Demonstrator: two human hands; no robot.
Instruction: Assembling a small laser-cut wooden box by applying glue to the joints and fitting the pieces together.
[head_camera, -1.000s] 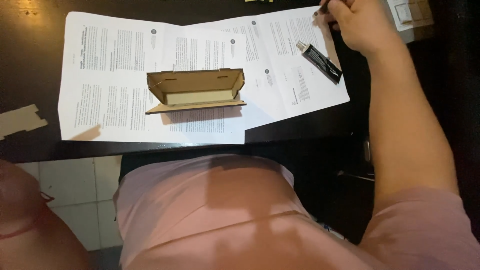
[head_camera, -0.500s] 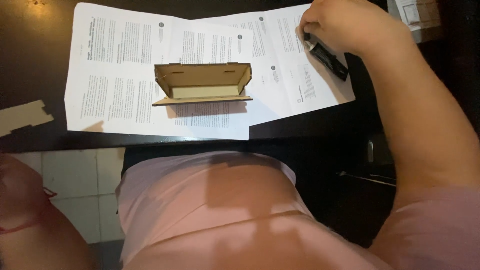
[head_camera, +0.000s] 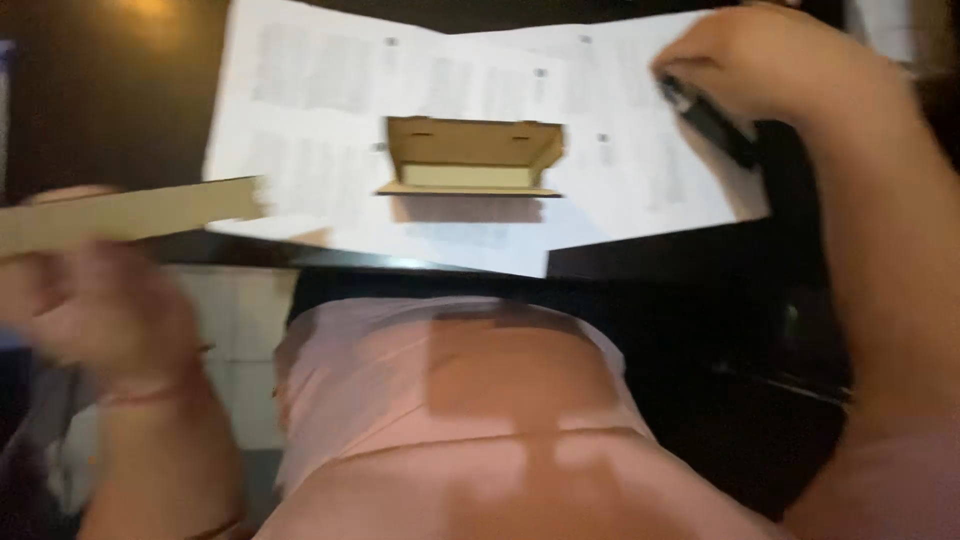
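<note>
My right hand (head_camera: 770, 70) is at the top right, closed around a black tube (head_camera: 715, 125) that slants down over the white printed sheets (head_camera: 300, 130). A small open box of thin wood (head_camera: 470, 160) stands on those sheets in the middle, with neither hand touching it. At the left, my blurred left hand (head_camera: 100, 320) is raised and grips a long flat wooden strip (head_camera: 140, 215). The strip's right end reaches over the left edge of the sheets.
The sheets lie on a dark table (head_camera: 110, 90) whose near edge (head_camera: 420, 265) runs above my lap in pink cloth (head_camera: 450, 400). Pale floor tiles (head_camera: 245, 330) show below the table at left. A light reflection glows at the top left.
My right hand came down onto the black tube and closed on it. My left hand rose from the lower left and lifted the wooden strip toward the sheets. The view shifted and blurred.
</note>
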